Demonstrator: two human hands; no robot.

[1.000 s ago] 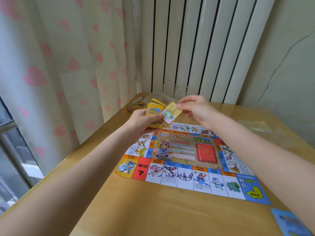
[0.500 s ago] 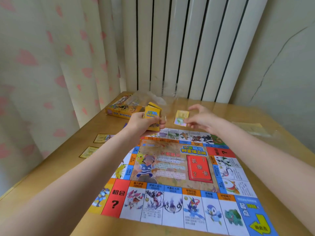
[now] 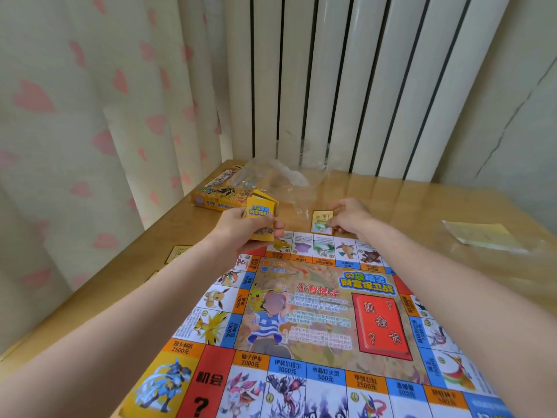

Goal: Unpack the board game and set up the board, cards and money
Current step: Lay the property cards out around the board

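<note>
Right hand (image 3: pixel 349 217) pinches card (image 3: pixel 322 222) flat on counter (image 3: pixel 422 212), long axis pointing away; left hand (image 3: pixel 247 227) grips deck (image 3: pixel 260 217) alongside.

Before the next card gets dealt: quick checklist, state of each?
1. Left hand grips card deck: ok.
2. Single card lies on the table past the board's far edge: ok.
3. Right hand released that card: not ok, fingertips on it.
4. Board unfolded flat: ok.
5. Card matches the board square below it: cannot tell.
6. Plastic wrap away from card: ok.
</note>
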